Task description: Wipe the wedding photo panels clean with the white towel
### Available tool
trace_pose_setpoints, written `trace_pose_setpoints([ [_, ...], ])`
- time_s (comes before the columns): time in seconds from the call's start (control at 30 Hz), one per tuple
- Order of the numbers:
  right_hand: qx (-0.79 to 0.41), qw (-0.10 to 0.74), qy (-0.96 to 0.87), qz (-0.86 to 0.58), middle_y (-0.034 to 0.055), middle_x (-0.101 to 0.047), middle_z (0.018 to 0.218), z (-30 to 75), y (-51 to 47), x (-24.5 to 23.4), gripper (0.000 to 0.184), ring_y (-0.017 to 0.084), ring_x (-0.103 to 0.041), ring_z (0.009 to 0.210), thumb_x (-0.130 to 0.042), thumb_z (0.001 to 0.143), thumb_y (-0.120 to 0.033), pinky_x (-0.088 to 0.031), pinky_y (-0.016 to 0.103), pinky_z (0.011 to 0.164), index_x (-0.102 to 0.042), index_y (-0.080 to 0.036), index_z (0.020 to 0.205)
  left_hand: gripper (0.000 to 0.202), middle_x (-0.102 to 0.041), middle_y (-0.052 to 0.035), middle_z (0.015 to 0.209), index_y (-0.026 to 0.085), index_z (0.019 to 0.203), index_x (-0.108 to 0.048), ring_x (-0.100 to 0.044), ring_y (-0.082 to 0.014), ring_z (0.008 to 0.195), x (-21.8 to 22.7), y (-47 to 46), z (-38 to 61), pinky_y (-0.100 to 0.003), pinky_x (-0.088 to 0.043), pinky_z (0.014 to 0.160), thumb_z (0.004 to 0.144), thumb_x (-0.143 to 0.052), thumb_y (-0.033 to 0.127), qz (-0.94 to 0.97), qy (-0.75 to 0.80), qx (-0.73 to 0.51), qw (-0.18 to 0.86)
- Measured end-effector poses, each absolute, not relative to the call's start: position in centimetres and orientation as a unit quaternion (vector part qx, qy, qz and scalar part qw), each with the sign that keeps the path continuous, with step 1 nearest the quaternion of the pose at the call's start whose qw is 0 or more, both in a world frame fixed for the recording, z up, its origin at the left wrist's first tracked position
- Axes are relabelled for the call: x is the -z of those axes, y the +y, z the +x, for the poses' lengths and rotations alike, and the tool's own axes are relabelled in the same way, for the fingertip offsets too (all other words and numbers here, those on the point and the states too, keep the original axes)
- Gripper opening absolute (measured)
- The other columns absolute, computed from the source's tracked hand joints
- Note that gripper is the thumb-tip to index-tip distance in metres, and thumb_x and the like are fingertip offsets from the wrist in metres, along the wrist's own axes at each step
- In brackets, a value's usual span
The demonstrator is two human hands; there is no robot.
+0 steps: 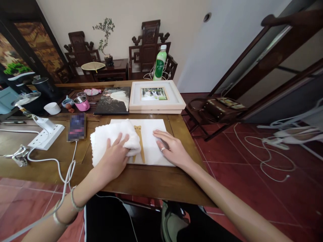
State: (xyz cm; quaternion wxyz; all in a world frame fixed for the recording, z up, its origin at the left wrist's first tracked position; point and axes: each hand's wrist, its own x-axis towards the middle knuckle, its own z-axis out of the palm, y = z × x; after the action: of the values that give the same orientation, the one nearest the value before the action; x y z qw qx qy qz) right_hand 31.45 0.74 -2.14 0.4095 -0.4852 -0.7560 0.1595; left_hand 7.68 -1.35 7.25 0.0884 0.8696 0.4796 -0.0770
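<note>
A white towel (108,134) lies bunched over the left part of a flat white board (153,154) on the wooden table. My left hand (117,154) is on the towel with its fingers bent into the cloth; a fold hides the thumb side. Right of the towel, a tan long-legged animal shape (140,144) shows on the board, partly covered by the cloth. I cannot tell whether it is printed or a separate piece. My right hand (171,148), wearing a ring, rests on the board's right side with fingers stretched out.
Behind the board are white-framed photo frames (157,111), a dark album (113,101) and a green bottle (160,64). To the left are a phone (76,127), a pink mug (82,103) and a power strip (46,136) with loose cables. The wooden table (161,183) ends near my lap.
</note>
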Motion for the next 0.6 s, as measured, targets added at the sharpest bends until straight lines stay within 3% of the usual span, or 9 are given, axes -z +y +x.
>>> trace_pose_setpoints([
  [0.4,-0.159,0.415,-0.751,-0.488,0.0100,-0.067,0.122,31.3,0.7,2.2,0.031,0.026,-0.057,0.122,-0.049,0.089,-0.025,-0.042,0.050,0.107,-0.066,-0.022,0.115,0.033,-0.029,-0.0117,0.154,0.019,0.108,-0.069,-0.022,-0.0377,0.143,-7.5,-4.4,7.7,-0.066,-0.032,0.106,0.092,-0.040,0.011,0.879,0.463,0.081,0.079],
  [0.6,-0.157,0.411,-0.752,-0.490,0.0117,-0.067,0.123,31.3,0.7,2.2,0.032,0.025,-0.057,0.122,-0.048,0.090,-0.026,-0.042,0.049,0.107,-0.066,-0.020,0.115,0.041,-0.028,-0.0093,0.155,0.025,0.127,-0.058,-0.020,-0.0345,0.144,-7.2,-3.3,6.5,-0.066,-0.028,0.108,0.094,-0.040,0.011,0.884,0.451,0.057,0.106],
])
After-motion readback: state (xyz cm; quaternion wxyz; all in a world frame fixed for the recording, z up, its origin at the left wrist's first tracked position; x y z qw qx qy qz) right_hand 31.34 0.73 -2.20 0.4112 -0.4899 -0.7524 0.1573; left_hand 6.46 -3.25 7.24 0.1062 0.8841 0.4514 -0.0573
